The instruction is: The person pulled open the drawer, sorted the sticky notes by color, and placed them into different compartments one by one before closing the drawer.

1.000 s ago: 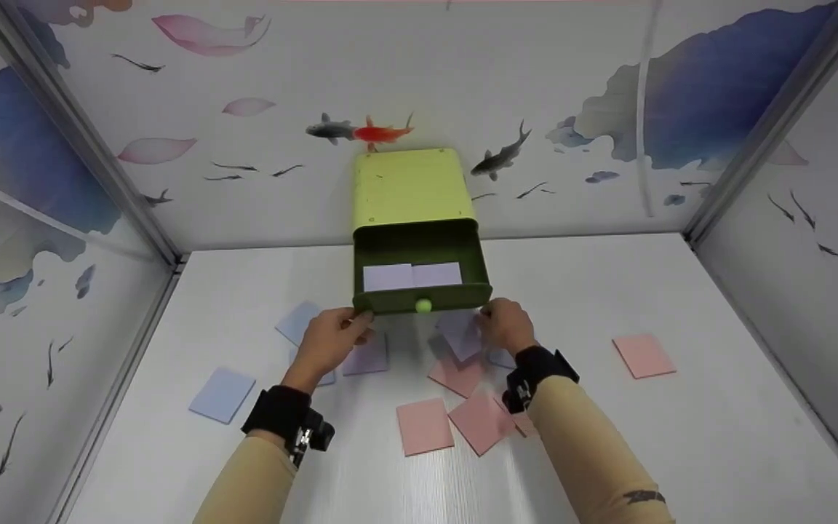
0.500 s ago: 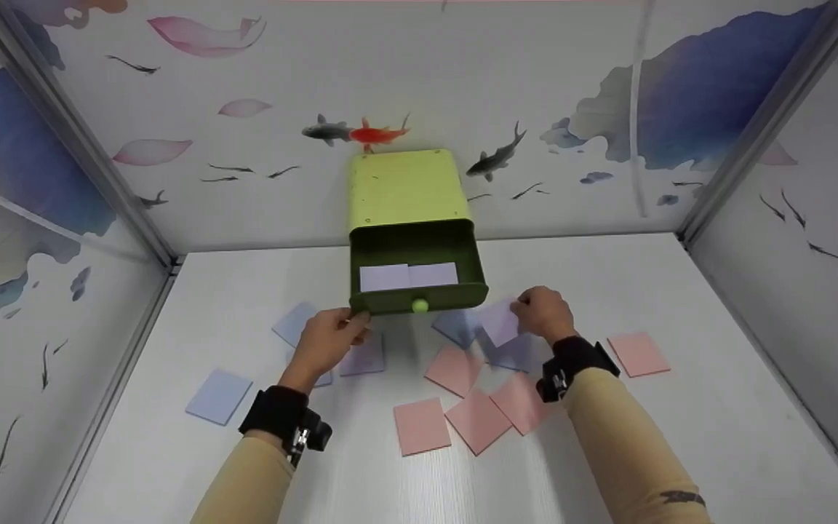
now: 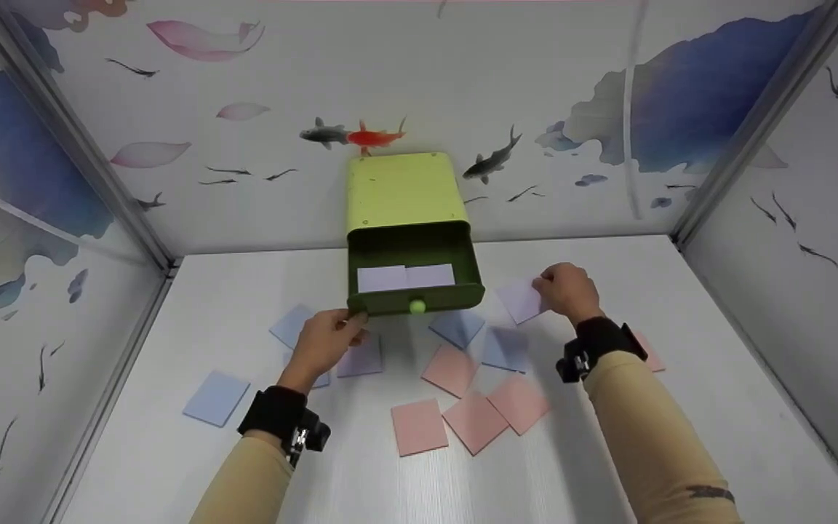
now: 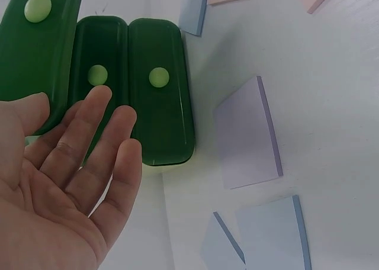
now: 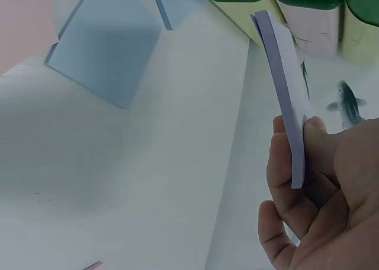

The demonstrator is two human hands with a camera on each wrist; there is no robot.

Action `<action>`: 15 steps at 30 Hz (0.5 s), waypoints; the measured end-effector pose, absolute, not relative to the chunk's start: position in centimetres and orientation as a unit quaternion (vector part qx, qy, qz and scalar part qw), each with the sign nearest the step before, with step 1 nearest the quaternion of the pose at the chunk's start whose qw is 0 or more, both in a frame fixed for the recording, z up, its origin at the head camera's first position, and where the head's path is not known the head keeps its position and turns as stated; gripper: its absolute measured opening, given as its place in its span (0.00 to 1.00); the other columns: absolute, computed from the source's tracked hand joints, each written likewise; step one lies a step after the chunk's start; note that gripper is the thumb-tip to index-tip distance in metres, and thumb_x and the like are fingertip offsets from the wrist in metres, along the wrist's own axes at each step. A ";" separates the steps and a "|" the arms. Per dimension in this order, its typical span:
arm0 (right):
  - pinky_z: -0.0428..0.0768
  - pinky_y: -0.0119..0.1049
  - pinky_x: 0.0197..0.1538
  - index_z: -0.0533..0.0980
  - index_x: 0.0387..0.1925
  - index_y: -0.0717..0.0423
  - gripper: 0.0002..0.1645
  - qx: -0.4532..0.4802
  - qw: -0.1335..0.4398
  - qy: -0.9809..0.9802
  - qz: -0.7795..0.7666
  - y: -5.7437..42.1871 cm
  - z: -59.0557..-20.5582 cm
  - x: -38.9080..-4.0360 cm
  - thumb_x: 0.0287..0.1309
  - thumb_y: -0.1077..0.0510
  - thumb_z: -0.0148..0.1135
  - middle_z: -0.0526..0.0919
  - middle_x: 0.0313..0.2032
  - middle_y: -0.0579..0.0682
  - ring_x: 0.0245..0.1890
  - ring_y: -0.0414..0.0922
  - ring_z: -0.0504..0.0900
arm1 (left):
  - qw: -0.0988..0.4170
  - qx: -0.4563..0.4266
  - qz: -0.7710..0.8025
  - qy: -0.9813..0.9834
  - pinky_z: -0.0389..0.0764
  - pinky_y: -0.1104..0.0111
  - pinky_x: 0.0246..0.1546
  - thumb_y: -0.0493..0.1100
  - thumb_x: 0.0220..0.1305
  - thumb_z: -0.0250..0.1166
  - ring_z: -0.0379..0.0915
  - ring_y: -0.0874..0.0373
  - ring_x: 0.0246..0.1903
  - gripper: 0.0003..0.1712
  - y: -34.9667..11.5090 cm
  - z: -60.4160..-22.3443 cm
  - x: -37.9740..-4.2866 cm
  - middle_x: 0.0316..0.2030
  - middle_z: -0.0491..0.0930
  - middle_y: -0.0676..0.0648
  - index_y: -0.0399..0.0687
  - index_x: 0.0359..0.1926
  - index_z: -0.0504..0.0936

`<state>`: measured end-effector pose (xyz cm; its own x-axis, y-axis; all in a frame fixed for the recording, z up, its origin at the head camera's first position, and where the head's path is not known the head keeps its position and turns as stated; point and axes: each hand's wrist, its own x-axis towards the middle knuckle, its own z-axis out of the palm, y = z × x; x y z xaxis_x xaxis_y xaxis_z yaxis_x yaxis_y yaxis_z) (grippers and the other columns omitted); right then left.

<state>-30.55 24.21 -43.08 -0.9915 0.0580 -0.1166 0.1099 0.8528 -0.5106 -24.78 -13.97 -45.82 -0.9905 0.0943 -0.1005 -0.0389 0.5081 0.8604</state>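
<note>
A yellow-green cabinet (image 3: pixel 406 191) stands against the back wall, its dark green top drawer (image 3: pixel 448 298) pulled out. Two purple sticky note pads (image 3: pixel 381 279) sit side by side in the drawer. My left hand (image 3: pixel 323 342) holds the drawer's front left corner; in the left wrist view, the thumb lies on the drawer front and the other fingers are loosely bent. To the drawer's right, my right hand (image 3: pixel 570 292) pinches another purple sticky note pad (image 3: pixel 518 300) between thumb and fingers. Seen edge-on in the right wrist view, that pad (image 5: pixel 279 74) is raised off the table.
Two lower drawers (image 4: pixel 159 116) are closed. On the white table lie several pink pads (image 3: pixel 419 428), several blue pads (image 3: pixel 217 398) and a purple pad (image 3: pixel 361 356) beside my left hand. Another pink pad (image 3: pixel 653 355) is partly behind my right wrist. Patterned walls enclose the table.
My right hand has lifted a purple pad from in front of the drawer and carried it right and back, uncovering blue pads. My left hand stays at the drawer corner.
</note>
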 end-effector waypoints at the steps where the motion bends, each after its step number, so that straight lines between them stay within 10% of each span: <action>1: 0.77 0.49 0.50 0.77 0.53 0.69 0.23 0.043 0.047 0.961 -0.270 24.2 -42.8 -30.5 0.69 0.54 0.50 0.84 0.46 0.65 0.44 0.56 0.82 | 0.067 0.016 0.496 0.866 0.79 0.55 0.50 0.53 0.72 0.56 0.84 0.52 0.42 0.22 -14.0 -45.8 -24.8 0.40 0.87 0.41 0.42 0.52 0.83; 15: 0.74 0.43 0.40 0.81 0.43 0.65 0.19 0.041 0.009 0.962 -0.271 24.3 -39.1 -31.0 0.68 0.55 0.51 0.86 0.30 0.57 0.35 0.53 0.81 | 0.068 0.009 0.502 0.862 0.79 0.56 0.49 0.53 0.72 0.55 0.83 0.54 0.41 0.22 -13.9 -46.0 -24.7 0.39 0.87 0.43 0.41 0.52 0.82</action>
<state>-31.03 24.34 -39.08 -0.9964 0.0747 -0.0402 0.0847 0.8496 -0.5206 -24.74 -13.94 -45.99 -0.9907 0.0828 -0.1078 -0.0528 0.4961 0.8666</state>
